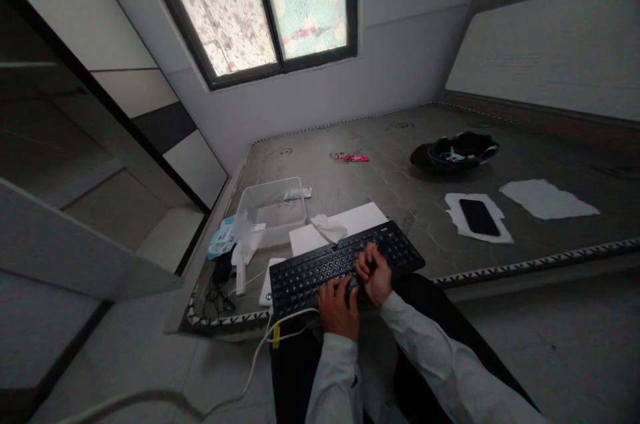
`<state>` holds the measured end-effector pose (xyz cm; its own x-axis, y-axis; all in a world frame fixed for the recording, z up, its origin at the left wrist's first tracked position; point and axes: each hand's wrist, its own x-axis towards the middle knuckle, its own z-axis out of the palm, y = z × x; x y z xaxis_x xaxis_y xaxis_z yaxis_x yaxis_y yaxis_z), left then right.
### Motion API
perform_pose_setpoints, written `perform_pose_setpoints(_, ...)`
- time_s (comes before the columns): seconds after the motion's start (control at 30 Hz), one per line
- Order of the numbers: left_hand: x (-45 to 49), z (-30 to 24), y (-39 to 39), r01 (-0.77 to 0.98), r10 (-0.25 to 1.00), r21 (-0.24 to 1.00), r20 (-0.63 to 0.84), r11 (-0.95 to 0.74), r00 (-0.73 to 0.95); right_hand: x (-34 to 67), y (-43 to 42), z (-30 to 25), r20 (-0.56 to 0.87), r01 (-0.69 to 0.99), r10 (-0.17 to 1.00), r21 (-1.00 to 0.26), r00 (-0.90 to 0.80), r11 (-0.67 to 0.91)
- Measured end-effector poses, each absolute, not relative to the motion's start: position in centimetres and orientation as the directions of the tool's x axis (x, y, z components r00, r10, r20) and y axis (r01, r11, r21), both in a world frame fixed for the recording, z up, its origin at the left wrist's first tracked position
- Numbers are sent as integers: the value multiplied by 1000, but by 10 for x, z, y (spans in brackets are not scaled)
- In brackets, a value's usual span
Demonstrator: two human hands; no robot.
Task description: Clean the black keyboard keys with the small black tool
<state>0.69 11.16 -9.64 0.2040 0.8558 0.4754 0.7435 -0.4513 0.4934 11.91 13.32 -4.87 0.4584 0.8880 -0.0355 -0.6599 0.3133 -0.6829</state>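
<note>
A black keyboard [335, 263] lies tilted across the near edge of the grey covered surface and over my lap. My left hand [340, 309] rests on its front edge, fingers spread over the lower keys and thumb apart. A small dark shape shows between that thumb and forefinger; I cannot tell what it is. Just to the right, my right hand [376, 276] is over the keys with its fingers curled into a pinch. Whatever it holds is hidden. Behind the keyboard, a crumpled white tissue [329, 229] lies on a white sheet [367, 214].
A clear plastic box [274, 235] stands left, beside a blue-and-white packet [221, 238] and black cables [216, 301]. A white cable [255, 371] hangs off the edge. Rightward are a phone [479, 217] on tissue and a dark cap [457, 152]. A red item [356, 158] lies farther back.
</note>
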Motion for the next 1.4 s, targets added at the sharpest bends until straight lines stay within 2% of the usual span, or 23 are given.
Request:
perform_pose_setpoints(0.17, 9, -94, 110, 741, 861, 513, 479, -434, 173, 126, 131, -39, 33, -581, 941, -780, 335, 234)
perform_pose_setpoints(0.33, 12, -97, 111, 729, 854, 538, 504, -424, 124, 120, 138, -46, -14, -527, 949, -834, 314, 162)
perform_pose_setpoints(0.67, 14, -88, 109, 705, 884, 604, 463, -372, 70, 117, 143, -43, -63, -576, 968, -812, 242, 91)
perform_pose_setpoints(0.9, 13, -89, 109, 701, 888, 616, 456, -360, 55, 116, 143, -47, -34, -634, 971, -763, 235, 127)
perform_pose_setpoints(1.4, 12, -85, 108, 668, 897, 649, 437, -365, 66, 112, 145, -46, -31, -570, 970, -813, 241, 116)
